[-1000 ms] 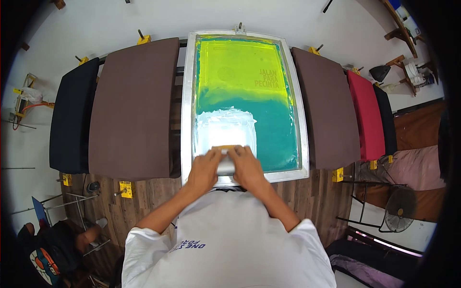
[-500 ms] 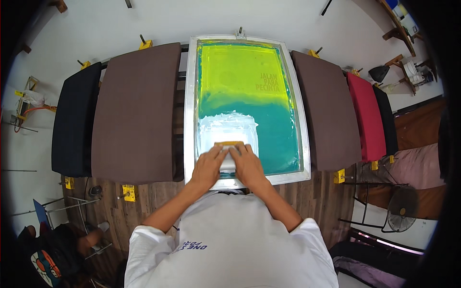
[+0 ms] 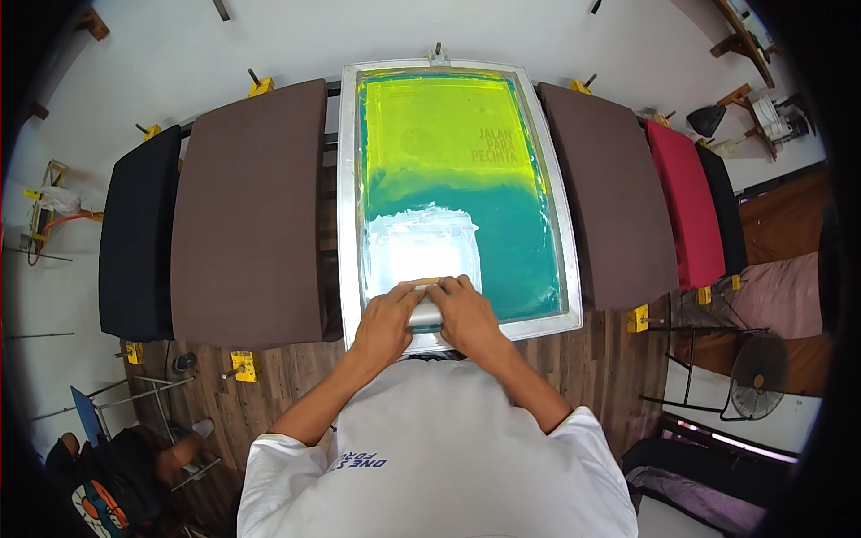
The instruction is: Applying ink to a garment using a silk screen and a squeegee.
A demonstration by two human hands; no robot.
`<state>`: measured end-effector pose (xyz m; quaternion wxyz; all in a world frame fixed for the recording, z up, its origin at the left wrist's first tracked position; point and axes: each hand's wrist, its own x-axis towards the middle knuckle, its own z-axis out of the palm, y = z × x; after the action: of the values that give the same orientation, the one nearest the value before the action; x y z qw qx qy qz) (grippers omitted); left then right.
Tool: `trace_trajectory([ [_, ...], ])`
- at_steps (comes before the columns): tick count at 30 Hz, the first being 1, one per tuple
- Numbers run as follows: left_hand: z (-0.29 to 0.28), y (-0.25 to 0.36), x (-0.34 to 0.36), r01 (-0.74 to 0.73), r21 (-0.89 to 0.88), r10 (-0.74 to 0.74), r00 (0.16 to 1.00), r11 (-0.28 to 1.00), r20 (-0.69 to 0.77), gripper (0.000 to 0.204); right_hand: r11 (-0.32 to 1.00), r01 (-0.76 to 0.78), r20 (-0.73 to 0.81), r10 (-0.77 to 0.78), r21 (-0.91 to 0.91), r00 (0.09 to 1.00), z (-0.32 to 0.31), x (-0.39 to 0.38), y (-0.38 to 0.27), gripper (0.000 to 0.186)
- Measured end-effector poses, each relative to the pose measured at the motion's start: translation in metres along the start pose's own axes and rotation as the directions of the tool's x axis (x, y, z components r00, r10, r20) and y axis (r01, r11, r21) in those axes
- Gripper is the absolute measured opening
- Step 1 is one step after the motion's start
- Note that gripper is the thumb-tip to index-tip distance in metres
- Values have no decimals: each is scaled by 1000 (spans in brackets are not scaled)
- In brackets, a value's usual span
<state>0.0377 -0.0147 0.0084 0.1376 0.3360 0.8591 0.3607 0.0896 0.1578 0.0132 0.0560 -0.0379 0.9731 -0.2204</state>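
A silver-framed screen (image 3: 569, 269) lies in front of me, its mesh yellow-green at the far part and teal nearer, with a block of faint lettering at upper right. A thick patch of white ink (image 3: 417, 242) covers its near left part. My left hand (image 3: 381, 318) and my right hand (image 3: 471, 318) are both closed around a squeegee (image 3: 425, 312) with a silver holder and tan edge, at the near end of the white patch. Its blade is hidden beneath the holder and my fingers.
Brown pads (image 3: 247, 215) flank the screen, with black pads (image 3: 134, 233) and a red pad (image 3: 682, 206) farther out. A fan (image 3: 760, 377) stands at right. A seated person (image 3: 117, 484) in dark clothes is at lower left. Yellow clamps (image 3: 245, 366) edge the station.
Since half a second ago my hands and the squeegee have come slightly back toward my body, after a small shift away from it. The view has shifted a little; the ink looks much the same.
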Motion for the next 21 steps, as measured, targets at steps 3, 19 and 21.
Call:
trace_trajectory([
  [3,-3,-4,11,-8,-30,6,999,1000,-36,63,1000,-4,-18,4,-8,1000,-7,13,0,42],
  [19,1,-16,19,-86,81,92,993,993,-71,69,998,27,-169,-35,-54,985,11,22,5,37],
  [21,10,-21,11,-40,75,43,998,996,-38,70,999,5,-138,-11,-42,990,24,16,7,39],
])
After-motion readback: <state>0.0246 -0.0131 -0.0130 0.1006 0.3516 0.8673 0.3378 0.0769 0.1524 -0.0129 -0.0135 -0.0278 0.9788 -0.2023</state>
